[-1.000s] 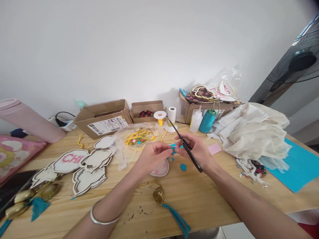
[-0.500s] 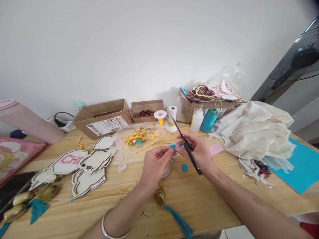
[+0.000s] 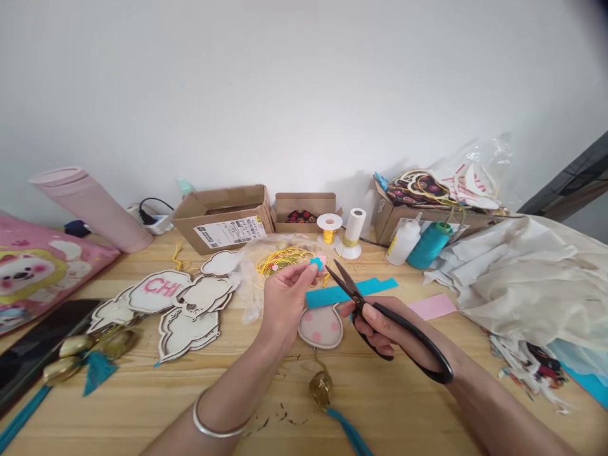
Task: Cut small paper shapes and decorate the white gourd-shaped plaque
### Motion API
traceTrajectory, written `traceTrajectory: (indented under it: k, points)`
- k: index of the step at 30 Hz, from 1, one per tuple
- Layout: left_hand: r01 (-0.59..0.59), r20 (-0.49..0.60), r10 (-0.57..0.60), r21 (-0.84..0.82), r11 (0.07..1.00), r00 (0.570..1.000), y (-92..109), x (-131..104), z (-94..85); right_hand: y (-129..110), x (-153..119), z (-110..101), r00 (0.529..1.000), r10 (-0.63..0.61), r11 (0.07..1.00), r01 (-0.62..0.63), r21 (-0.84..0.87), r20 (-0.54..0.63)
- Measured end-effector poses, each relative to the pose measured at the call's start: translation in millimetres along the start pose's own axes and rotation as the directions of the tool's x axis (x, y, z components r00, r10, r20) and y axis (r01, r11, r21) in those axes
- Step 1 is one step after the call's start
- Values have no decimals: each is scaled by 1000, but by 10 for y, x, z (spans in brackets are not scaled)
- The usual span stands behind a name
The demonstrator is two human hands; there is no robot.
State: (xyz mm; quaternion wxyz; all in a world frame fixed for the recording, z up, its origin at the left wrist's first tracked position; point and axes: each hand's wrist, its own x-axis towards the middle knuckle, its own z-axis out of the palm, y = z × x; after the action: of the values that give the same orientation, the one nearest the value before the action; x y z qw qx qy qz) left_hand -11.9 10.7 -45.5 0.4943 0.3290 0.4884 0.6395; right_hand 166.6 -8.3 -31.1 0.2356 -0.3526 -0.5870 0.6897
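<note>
Between thumb and forefinger, my left hand (image 3: 286, 291) pinches a small blue scalloped piece (image 3: 316, 263) with a bit of pink beside it. My right hand (image 3: 380, 324) grips black scissors (image 3: 409, 334), their blades parted and pointing up-left toward that piece, not touching it. A blue strip (image 3: 332, 295) lies on the table between my hands. Just below the strip is a pale framed ornament with pink dots (image 3: 319, 329), tied to a gold bell (image 3: 322, 387) with a blue tassel.
White framed shapes (image 3: 190, 329) and gold bells (image 3: 76, 345) lie left. Cardboard boxes (image 3: 223, 218), thread spools (image 3: 354, 231) and a glue bottle (image 3: 403, 242) stand along the wall. A pink strip (image 3: 432, 307) and pale cloth (image 3: 532, 272) are at the right.
My hands have moved apart, and the scissors have swung from folded back in my right hand to held with blades open. The blue strip and dotted ornament now show. The view has shifted left.
</note>
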Motion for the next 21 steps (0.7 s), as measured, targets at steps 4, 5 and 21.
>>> traceTrajectory:
  k: [4,5,21]
  points:
    - [20,18,-20,-24,1000,1000,27,-23,17,-28,10,6,999,37,998,-38,-52,-11]
    - [19,15,-19,-30,999,1000,33,-28,21,-30,12,7,999,38,998,-39,-57,-11]
    - [51,29,-53,79,996,998,23,-141,105,49,77,55,996,-34,998,30,-53,-82]
